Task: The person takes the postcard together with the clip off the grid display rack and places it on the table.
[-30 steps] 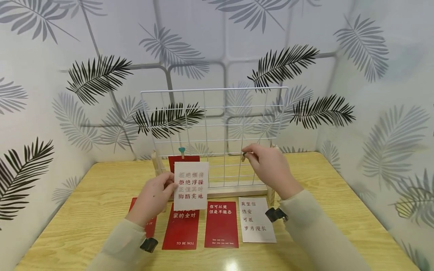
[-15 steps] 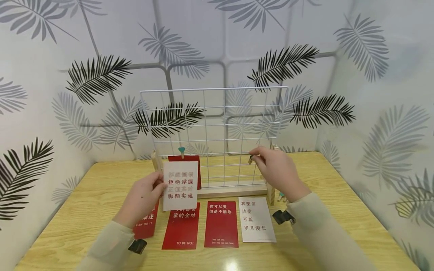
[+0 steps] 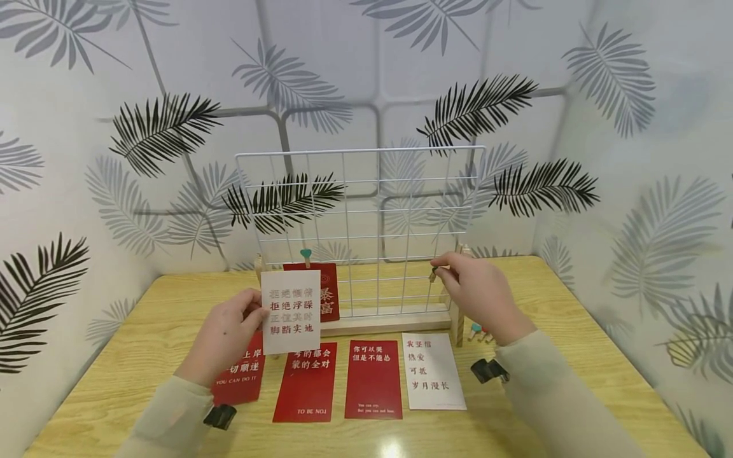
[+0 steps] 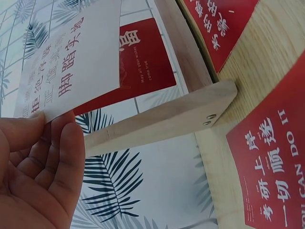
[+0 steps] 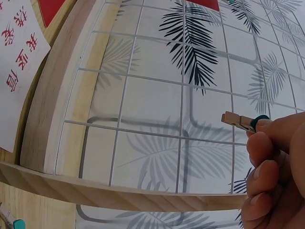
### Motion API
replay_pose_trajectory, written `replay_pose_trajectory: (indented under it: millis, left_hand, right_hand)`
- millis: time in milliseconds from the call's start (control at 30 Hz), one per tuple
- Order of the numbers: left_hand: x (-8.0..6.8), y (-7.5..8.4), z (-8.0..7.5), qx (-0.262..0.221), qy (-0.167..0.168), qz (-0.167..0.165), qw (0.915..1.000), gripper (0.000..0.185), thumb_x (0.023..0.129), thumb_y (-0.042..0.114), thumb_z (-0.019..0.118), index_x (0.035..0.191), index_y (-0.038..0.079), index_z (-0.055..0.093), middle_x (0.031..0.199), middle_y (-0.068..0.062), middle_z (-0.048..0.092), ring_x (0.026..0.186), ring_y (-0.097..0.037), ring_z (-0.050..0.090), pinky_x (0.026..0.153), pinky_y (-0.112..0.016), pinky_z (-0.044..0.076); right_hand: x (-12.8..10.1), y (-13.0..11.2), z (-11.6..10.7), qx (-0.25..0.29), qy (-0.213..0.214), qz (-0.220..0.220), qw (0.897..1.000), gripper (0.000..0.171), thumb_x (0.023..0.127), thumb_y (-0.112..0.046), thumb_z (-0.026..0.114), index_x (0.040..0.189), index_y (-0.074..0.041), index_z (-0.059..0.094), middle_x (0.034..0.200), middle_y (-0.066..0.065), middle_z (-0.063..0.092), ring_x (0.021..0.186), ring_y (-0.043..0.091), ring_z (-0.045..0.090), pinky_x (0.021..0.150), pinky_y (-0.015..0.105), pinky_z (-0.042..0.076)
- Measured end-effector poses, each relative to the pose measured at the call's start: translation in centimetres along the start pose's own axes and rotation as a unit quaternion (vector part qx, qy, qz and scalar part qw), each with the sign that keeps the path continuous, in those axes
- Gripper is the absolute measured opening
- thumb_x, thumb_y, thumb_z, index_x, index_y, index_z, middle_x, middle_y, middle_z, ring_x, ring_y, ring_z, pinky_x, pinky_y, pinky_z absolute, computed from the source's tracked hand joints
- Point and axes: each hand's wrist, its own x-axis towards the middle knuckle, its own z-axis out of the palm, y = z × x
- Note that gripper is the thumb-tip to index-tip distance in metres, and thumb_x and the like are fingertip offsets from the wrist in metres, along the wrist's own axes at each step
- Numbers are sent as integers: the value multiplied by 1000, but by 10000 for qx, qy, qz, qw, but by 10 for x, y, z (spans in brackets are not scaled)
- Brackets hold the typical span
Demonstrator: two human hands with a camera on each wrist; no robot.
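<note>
Two hands work at a white wire grid panel (image 3: 366, 229) standing in a wooden base on a pale wooden table (image 3: 572, 381). The left hand (image 3: 220, 337) pinches a white card printed with red characters (image 3: 291, 312) by its left edge, upright before the grid's lower left. The right hand (image 3: 478, 292) pinches a small wooden clothespin with a green tip (image 5: 240, 121) near the grid's right side. The clipping step appears under way; next, card and pin likely need bringing together on one wire.

A staged tabletop booth: leaf-print walls (image 3: 114, 127) closely enclose a small wooden table (image 3: 550, 318).
</note>
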Motion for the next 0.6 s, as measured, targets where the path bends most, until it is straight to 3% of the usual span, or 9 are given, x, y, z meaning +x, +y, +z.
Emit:
replay_pose_trajectory:
  millis: [200,600]
  left_hand:
    - [-2,-8,-7,69,57,27,10000,8,102,11,61,108,7,61,92,-4,66,81,-22,59,73,-37,51]
    - [-4,-22,-24,168,143,110,9997,4,102,11,59,105,8,60,90,-4,65,80,-22,58,70,-38,49]
  right_hand:
    - [-5,7,-2,-72,-29,-1,10000,19,101,-21,64,117,-15,72,59,-5,46,48,12,38,46,31,33]
    - [-14,21,-4,-7,-70,79,9999,18,102,-19,63,116,-15,72,75,-4,63,53,12,43,51,33,37]
